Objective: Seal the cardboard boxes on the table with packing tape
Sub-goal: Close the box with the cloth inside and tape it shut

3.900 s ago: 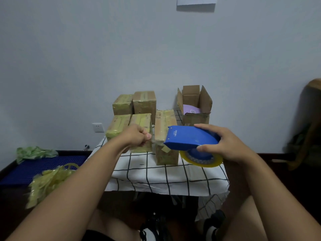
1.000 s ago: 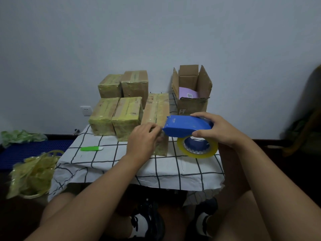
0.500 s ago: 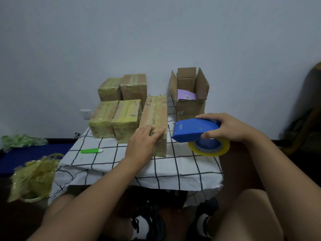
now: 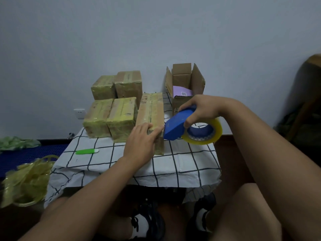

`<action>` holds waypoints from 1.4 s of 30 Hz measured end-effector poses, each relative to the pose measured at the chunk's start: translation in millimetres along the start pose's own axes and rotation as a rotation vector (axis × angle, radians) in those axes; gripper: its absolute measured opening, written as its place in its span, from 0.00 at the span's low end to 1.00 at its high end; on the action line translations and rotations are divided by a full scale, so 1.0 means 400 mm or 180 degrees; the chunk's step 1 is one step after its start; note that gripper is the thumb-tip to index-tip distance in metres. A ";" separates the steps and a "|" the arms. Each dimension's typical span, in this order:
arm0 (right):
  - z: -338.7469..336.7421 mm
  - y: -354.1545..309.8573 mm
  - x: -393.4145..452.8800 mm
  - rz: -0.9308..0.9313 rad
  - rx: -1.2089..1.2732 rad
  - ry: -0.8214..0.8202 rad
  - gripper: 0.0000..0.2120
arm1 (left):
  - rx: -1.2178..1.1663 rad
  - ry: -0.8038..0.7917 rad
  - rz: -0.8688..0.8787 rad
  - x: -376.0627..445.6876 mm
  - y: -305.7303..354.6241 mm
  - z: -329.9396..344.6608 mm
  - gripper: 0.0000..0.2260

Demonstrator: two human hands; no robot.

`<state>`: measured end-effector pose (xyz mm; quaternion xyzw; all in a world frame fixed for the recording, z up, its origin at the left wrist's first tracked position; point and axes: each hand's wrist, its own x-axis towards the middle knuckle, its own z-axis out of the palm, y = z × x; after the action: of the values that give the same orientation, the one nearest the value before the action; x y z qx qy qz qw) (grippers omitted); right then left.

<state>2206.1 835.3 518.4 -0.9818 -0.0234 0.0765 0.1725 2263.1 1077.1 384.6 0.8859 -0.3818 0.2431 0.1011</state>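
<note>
Landmark: long box (image 4: 151,117), lying lengthwise on the checked tablecloth (image 4: 180,164), near end toward the person.
Left hand (image 4: 140,145): fingers laid fairly straight over the near top edge of the long box, pressing down, not curled round it.
Right hand (image 4: 201,110): fingers and thumb wrapped round the blue tape dispenser (image 4: 177,125), whose nose sits just right of the long box's near end; contact cannot be told.
Tape roll (image 4: 205,134): yellowish, hanging under the dispenser, right of the long box.
Sealed boxes: four wrapped ones (image 4: 111,117) left of and behind the long box.
Open box (image 4: 184,86): behind and right of the long box, flaps up, purple sheet inside; judged not yet sealed.
Risk 1: tape end lifts if the left hand releases early.
Risk 2: the long box slides or tips on the loose cloth under a sideways pull.
Risk 3: slack film folds on itself.
Risk 4: left fingertips lie close to the dispenser nose; a cutter there may nick them.
Other: green cutter (image 4: 86,151), well left of the long box.
</note>
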 end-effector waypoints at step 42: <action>0.427 -0.037 -0.025 0.1550 0.2314 0.2983 0.31 | 0.0041 -0.1005 -0.0204 0.023 0.053 -0.091 0.29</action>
<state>2168.8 905.8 366.2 -0.7671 0.3055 -0.3208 0.4640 2240.3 1070.1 420.5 0.9255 -0.3629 0.1000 0.0419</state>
